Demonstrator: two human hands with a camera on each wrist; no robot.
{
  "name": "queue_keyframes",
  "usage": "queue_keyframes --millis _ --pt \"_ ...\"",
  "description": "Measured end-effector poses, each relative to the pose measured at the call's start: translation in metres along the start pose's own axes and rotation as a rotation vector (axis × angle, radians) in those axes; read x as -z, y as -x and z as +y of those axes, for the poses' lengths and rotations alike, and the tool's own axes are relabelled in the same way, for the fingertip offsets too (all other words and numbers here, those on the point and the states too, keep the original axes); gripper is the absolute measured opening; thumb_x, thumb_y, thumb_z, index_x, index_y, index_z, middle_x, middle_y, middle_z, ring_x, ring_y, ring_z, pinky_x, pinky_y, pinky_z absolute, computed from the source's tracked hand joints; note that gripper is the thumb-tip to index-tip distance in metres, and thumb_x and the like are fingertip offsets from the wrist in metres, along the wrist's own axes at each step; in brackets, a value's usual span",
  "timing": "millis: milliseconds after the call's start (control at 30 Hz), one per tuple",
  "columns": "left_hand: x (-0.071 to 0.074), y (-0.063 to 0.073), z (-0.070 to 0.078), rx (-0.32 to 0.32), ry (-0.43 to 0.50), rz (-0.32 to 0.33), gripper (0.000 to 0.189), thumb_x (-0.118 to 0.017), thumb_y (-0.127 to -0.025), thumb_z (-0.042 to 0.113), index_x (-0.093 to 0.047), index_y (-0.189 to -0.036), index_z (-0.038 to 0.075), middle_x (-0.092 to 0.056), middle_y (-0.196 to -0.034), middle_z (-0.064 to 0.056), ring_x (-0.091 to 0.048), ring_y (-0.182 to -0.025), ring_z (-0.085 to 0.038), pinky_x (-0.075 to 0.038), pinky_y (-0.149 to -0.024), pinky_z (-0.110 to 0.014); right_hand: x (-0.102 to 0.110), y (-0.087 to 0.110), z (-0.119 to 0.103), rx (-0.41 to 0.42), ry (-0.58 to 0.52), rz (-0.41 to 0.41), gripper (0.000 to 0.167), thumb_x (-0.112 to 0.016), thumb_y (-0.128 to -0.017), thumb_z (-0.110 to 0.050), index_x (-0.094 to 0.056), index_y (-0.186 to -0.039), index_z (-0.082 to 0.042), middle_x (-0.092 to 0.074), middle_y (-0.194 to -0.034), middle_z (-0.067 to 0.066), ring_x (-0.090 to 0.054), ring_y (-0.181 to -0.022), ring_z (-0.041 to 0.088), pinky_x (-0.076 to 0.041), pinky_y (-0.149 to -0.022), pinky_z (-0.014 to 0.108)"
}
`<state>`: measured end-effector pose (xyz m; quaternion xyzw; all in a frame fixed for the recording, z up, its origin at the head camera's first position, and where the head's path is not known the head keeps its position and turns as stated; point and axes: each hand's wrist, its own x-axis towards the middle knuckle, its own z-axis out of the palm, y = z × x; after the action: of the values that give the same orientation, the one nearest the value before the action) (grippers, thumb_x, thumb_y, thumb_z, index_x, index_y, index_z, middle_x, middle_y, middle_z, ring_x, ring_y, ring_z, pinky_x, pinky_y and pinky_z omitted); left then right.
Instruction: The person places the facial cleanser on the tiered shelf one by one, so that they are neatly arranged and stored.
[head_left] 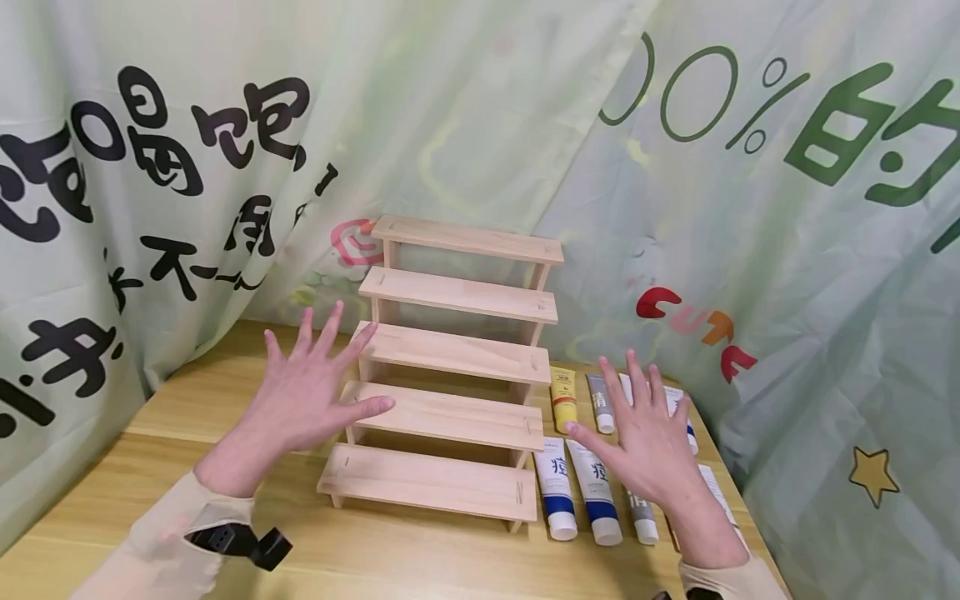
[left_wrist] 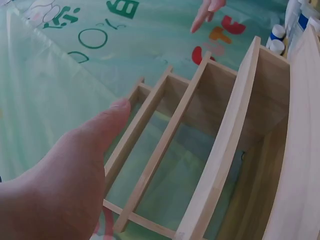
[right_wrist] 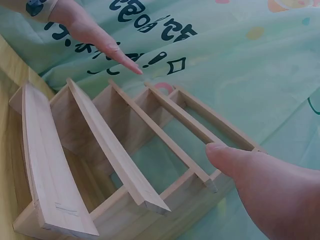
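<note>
A stepped wooden rack (head_left: pixel 450 347) with several pale shelves stands on the table in the head view. My left hand (head_left: pixel 303 400), fingers spread, hovers over the rack's left side and holds nothing. To the right, my right hand (head_left: pixel 647 446) is also spread and empty, above a group of squeeze tubes. Among them are a yellow tube (head_left: pixel 564 392), a grey tube (head_left: pixel 599 396) and white-and-blue tubes (head_left: pixel 556 479) lying flat beside the rack. My right hand partly hides several tubes. Each wrist view shows a thumb in front of the rack (left_wrist: pixel 172 135).
The wood-grain table (head_left: pixel 285 533) carries the rack and tubes. A pale green printed curtain (head_left: pixel 480 108) hangs close behind the rack and along both sides. More tubes lie near the table's right edge, including one white tube (head_left: pixel 716 487).
</note>
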<state>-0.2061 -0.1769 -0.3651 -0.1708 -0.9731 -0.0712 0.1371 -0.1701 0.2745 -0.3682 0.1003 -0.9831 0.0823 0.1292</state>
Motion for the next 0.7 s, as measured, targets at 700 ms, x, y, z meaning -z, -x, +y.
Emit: queue_keyframes --millis 700 --pt "-0.015 0.005 -0.01 -0.014 0.08 0.199 0.097 -0.058 -0.092 0.079 -0.04 -0.164 0.016 -0.024 -0.172 -0.018 -0.026 -0.153 -0.046 -0.004 -0.11 -0.084 -0.004 0.005 0.0 0.03 -0.032 0.077 0.104 -0.061 -0.095 -0.072 -0.02 -0.17 -0.013 -0.017 -0.172 0.026 -0.024 -0.147 0.056 -0.013 -0.107 0.085"
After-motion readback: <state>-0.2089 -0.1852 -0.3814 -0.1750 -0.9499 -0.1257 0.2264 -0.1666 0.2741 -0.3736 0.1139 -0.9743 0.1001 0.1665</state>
